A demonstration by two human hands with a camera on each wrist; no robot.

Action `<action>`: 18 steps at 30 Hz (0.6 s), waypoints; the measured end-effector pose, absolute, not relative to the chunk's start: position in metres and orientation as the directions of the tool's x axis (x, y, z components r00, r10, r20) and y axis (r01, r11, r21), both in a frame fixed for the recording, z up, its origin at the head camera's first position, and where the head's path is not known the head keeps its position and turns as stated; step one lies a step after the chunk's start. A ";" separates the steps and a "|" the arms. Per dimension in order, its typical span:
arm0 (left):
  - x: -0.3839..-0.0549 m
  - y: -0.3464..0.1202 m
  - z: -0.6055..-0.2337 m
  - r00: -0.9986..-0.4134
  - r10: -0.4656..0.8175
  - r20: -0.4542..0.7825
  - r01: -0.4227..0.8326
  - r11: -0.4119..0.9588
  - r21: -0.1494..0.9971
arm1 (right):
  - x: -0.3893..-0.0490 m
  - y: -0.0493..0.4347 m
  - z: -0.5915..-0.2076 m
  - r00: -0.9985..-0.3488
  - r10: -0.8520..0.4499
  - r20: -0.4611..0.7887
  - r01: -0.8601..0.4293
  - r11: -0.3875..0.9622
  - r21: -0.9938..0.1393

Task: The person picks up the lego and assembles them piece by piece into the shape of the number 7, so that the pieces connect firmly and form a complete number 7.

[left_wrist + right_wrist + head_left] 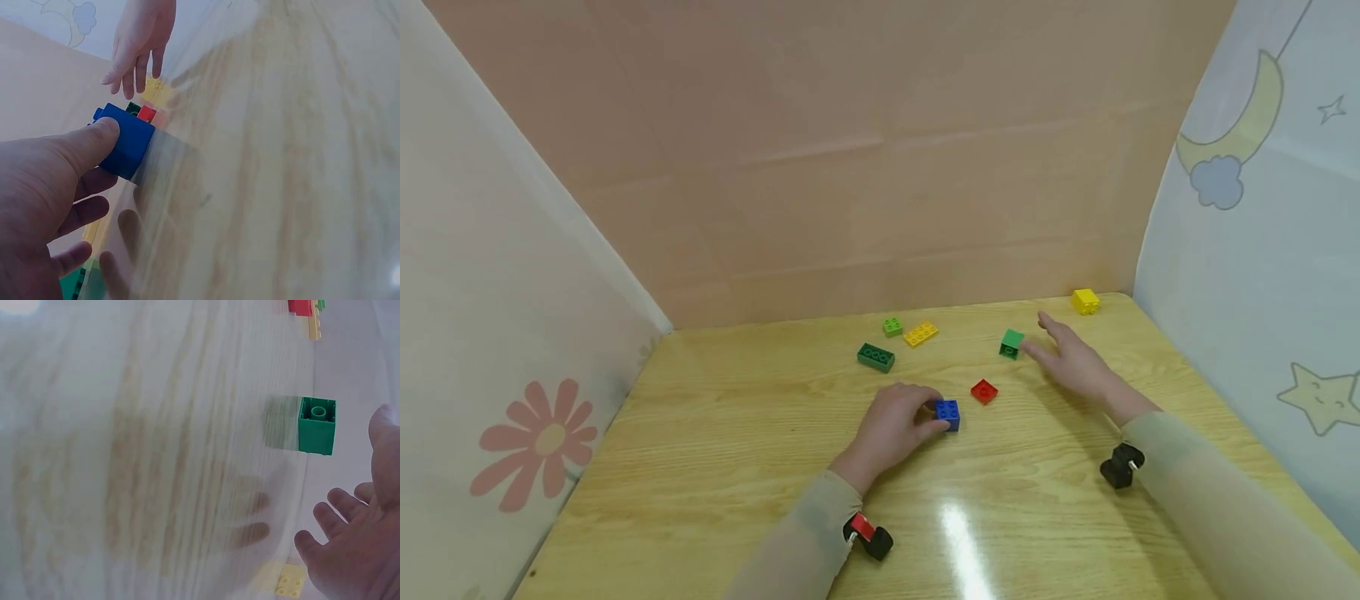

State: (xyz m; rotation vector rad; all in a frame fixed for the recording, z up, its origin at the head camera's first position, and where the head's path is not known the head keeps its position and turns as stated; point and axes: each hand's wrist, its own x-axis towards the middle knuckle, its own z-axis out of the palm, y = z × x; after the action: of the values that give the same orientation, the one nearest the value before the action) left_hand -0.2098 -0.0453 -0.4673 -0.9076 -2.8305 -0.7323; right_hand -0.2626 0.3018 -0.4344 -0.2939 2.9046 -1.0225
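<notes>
My left hand (895, 427) pinches a blue toy brick (948, 414) between thumb and fingers, its studs facing up, at the middle of the table. In the left wrist view the thumb presses one side of the blue brick (129, 142). My right hand (1077, 364) hovers with spread fingers beside a green brick (1011, 344), which lies on its side with its hollow underside showing. The right wrist view has a gap between the fingers and that green brick (317, 432). A flat red brick (984, 391) lies upside down between the two hands.
Toward the back lie a dark green brick (876, 357), a small light green brick (892, 327) and a flat yellow-orange brick (921, 334). A yellow brick (1086, 301) sits in the far right corner. Cloth walls (880, 167) border the wooden table (737, 450) at the back and sides.
</notes>
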 end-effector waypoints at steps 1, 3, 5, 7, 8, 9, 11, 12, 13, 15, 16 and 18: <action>-0.210 -0.045 -0.468 -0.820 0.529 0.220 0.569 0.709 0.417 | -0.263 0.302 -0.435 -0.981 -0.191 0.014 -0.157 0.759 -0.632; -0.210 -0.044 -0.470 -0.819 0.527 0.227 0.571 0.706 0.419 | -0.265 0.303 -0.436 -0.983 -0.185 0.003 -0.144 0.751 -0.644; -0.210 -0.044 -0.470 -0.821 0.522 0.232 0.568 0.704 0.426 | -0.267 0.304 -0.437 -0.983 -0.184 -0.003 -0.138 0.748 -0.650; -0.210 -0.043 -0.471 -0.823 0.518 0.234 0.565 0.702 0.433 | -0.269 0.304 -0.438 -0.984 -0.180 -0.011 -0.130 0.750 -0.649; -0.209 -0.043 -0.472 -0.825 0.516 0.233 0.562 0.702 0.437 | -0.270 0.304 -0.439 -0.984 -0.178 -0.015 -0.126 0.749 -0.651; -0.209 -0.043 -0.472 -0.826 0.513 0.232 0.560 0.701 0.441 | -0.270 0.304 -0.439 -0.984 -0.177 -0.017 -0.123 0.747 -0.653; -0.208 -0.042 -0.473 -0.829 0.509 0.230 0.555 0.702 0.446 | -0.271 0.303 -0.440 -0.984 -0.175 -0.017 -0.121 0.745 -0.656; -0.208 -0.042 -0.473 -0.831 0.507 0.230 0.552 0.702 0.450 | -0.272 0.302 -0.440 -0.985 -0.174 -0.017 -0.120 0.744 -0.657; -0.207 -0.042 -0.473 -0.832 0.504 0.231 0.551 0.702 0.451 | -0.272 0.301 -0.441 -0.985 -0.175 -0.015 -0.121 0.742 -0.659; -0.206 -0.043 -0.472 -0.835 0.501 0.227 0.545 0.704 0.454 | -0.273 0.300 -0.442 -0.984 -0.177 -0.010 -0.127 0.742 -0.658; -0.206 -0.043 -0.472 -0.838 0.498 0.225 0.542 0.706 0.457 | -0.274 0.299 -0.443 -0.984 -0.179 -0.005 -0.132 0.745 -0.654; -0.205 -0.044 -0.471 -0.841 0.494 0.222 0.537 0.707 0.460 | -0.275 0.298 -0.445 -0.983 -0.181 0.007 -0.143 0.751 -0.644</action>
State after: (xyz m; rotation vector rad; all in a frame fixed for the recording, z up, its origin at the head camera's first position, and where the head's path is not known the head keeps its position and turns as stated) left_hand -0.2054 -0.0441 -0.4710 -0.8555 -2.8263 -0.8006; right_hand -0.2750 0.2984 -0.4455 -0.2674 2.8869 -1.0550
